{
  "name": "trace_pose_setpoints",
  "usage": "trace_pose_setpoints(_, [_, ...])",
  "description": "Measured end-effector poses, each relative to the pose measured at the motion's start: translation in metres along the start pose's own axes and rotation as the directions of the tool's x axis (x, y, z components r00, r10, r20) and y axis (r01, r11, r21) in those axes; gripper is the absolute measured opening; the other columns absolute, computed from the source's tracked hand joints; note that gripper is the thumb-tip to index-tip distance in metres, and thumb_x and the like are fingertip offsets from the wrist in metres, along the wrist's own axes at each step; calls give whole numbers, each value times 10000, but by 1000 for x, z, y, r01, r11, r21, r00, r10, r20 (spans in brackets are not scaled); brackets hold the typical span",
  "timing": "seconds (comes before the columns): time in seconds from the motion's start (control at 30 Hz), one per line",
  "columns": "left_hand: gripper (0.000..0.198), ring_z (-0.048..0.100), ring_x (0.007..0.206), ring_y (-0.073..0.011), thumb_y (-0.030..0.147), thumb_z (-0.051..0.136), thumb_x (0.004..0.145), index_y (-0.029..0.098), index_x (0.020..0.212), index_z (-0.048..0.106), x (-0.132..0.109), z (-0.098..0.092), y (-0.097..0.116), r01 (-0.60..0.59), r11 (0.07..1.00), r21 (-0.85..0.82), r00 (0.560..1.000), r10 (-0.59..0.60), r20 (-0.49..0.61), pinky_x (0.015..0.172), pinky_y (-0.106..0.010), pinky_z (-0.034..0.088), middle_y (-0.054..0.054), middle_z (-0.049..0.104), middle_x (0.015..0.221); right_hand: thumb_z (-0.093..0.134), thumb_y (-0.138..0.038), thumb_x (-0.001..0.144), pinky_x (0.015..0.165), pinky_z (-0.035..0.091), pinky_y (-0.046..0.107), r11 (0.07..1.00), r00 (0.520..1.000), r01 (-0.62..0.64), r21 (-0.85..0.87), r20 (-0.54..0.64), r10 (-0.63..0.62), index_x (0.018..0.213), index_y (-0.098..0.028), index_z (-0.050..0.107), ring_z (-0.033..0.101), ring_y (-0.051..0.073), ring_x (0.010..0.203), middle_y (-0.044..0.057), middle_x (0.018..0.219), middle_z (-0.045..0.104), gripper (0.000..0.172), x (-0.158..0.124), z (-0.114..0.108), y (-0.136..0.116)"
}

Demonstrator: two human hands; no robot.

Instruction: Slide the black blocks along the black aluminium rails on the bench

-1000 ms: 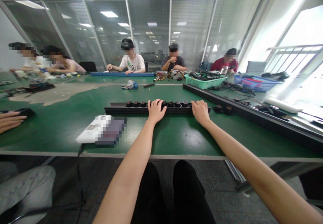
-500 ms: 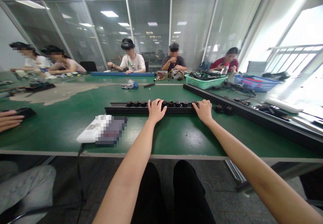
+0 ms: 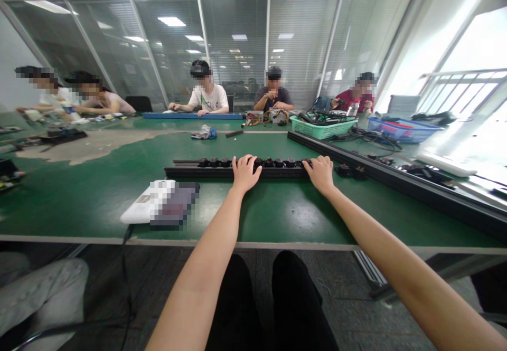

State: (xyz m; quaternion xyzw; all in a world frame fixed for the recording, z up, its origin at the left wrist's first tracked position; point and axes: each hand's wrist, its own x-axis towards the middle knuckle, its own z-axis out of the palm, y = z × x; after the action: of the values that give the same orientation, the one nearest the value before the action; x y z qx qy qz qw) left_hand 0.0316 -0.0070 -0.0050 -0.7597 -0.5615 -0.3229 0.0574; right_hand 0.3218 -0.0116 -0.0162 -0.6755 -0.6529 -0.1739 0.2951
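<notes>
A long black metal rail (image 3: 194,172) lies across the green workbench (image 3: 71,198) in front of me, with a row of several small dark parts (image 3: 214,162) along its top. My left hand (image 3: 244,174) has its fingers curled over the rail's middle, against those parts. My right hand (image 3: 320,174) grips the rail's right end and hides it. Two small dark pieces (image 3: 344,170) sit just beyond that hand. A white device with a pixelated top (image 3: 137,211) lies nearer me, left of my left forearm.
A second black rail (image 3: 376,169) runs along the bench's right side. Beyond stand a green basket (image 3: 321,128), a blue basket (image 3: 402,126), tangled wires and several seated co-workers (image 3: 208,96). A crumpled cloth (image 3: 203,132) lies farther along the bench.
My right hand has shifted slightly right along the rail, now covering its end. A person's hand at the far left edge has gone out of view.
</notes>
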Motion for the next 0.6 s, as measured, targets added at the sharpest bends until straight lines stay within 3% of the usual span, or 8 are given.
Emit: trace_pose_setpoints(0.6, [422, 494, 1444, -289, 391, 480, 1018, 277, 1398, 622, 0, 3, -1, -9, 1000, 1, 1000, 9, -14, 1344, -573, 87, -85, 603, 1475, 429, -393, 1033, 914, 392, 463, 999, 999, -35, 23, -10, 36, 987, -123, 786, 505, 346, 1063, 207, 1056, 674, 450, 2, 0, 3])
